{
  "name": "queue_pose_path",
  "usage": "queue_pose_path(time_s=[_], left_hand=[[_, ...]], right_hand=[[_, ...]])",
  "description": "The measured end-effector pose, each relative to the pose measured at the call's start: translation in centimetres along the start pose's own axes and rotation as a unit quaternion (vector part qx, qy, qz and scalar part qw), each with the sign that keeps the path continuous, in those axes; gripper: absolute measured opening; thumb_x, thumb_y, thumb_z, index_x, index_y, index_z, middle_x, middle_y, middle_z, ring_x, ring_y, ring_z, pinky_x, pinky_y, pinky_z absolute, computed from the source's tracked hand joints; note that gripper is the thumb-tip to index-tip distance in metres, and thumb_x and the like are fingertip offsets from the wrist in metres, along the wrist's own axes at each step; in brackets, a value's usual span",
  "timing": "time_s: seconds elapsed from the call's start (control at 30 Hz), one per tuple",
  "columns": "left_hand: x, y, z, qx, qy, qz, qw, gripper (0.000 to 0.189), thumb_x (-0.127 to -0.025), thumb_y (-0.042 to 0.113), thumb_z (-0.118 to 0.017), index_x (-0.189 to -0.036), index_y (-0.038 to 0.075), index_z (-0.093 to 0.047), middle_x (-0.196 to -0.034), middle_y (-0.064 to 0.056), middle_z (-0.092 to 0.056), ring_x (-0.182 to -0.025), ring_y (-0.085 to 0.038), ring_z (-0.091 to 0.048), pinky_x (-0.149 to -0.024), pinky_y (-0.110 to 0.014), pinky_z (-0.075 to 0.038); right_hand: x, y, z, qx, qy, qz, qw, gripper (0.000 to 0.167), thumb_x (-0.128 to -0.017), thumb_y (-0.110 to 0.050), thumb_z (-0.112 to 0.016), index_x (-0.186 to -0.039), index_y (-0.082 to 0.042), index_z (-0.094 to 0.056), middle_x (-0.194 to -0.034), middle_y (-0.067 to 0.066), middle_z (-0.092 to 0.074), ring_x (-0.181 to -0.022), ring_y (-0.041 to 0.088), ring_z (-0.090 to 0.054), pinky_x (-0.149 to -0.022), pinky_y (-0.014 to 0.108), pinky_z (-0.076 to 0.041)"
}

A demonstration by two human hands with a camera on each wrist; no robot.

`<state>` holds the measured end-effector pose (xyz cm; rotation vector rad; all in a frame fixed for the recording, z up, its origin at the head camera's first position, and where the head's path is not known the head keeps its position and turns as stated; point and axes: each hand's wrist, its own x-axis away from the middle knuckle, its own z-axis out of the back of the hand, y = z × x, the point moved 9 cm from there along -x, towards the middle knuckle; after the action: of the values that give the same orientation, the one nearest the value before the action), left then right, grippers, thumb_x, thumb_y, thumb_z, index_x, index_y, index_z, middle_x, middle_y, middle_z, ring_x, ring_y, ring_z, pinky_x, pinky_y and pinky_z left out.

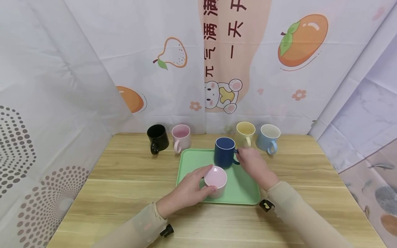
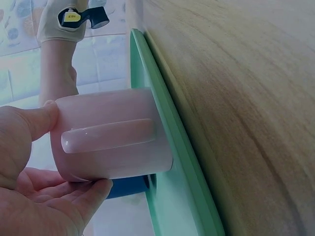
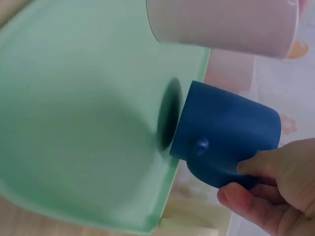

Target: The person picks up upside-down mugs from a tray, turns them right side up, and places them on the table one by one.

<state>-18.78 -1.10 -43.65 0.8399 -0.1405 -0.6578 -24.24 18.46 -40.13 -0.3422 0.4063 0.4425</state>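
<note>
My left hand [image 1: 189, 187] holds a pale pink mug [image 1: 215, 182] near its top, thumb on one side and fingers on the other. This mug stands at the near middle of a green tray [image 1: 245, 193]; its handle [image 2: 108, 136] faces the left wrist camera. With thumb and fingers, my right hand [image 1: 255, 165] grips the handle of a dark blue mug [image 1: 224, 153]. The blue mug is upright, close over the far part of the tray, and a shadow [image 3: 170, 115] shows on the tray beneath it.
Behind the tray, a black mug [image 1: 158, 137] and another pink mug [image 1: 183, 137] stand at the left. A yellow mug [image 1: 243, 132] and a light blue mug [image 1: 266, 139] stand at the right. A printed cloth [image 1: 139, 62] hangs along the table's back edge.
</note>
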Motion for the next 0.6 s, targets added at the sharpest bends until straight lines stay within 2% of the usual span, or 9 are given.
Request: queue_pose_path(time_s=[0.23,0.4,0.6], left_hand=[[0.0,0.0,0.0,-0.004,-0.002,0.003,1.0000,0.074,-0.101,0.027,-0.082,-0.161,-0.002,-0.048,-0.159,-0.020,-0.057,-0.149,-0.032,-0.054,-0.121,-0.051,-0.047],[0.0,-0.2,-0.1,-0.004,-0.004,0.006,1.0000,0.075,-0.101,0.028,-0.082,-0.161,-0.001,-0.048,-0.160,-0.019,-0.056,-0.149,-0.032,-0.053,-0.121,-0.051,-0.047],[0.0,-0.4,-0.1,0.000,-0.007,0.011,0.9999,0.075,-0.102,0.030,-0.081,-0.162,0.000,-0.048,-0.161,-0.018,-0.056,-0.150,-0.031,-0.053,-0.122,-0.051,-0.046]], right_hand=[[0.0,0.8,1.9,0.020,0.046,-0.002,0.9987,0.030,-0.095,0.004,-0.077,-0.075,-0.004,-0.056,-0.071,0.013,-0.057,-0.062,0.042,-0.063,-0.052,0.056,-0.053],[0.0,1.0,3.4,0.022,0.096,0.018,0.9950,0.022,-0.093,0.006,-0.079,-0.082,0.000,-0.061,-0.074,0.015,-0.059,-0.065,0.041,-0.064,-0.054,0.055,-0.054],[0.0,1.5,5.3,0.021,0.176,0.043,0.9832,0.011,-0.090,0.013,-0.078,-0.095,0.008,-0.069,-0.081,0.020,-0.063,-0.070,0.043,-0.068,-0.057,0.055,-0.058]])
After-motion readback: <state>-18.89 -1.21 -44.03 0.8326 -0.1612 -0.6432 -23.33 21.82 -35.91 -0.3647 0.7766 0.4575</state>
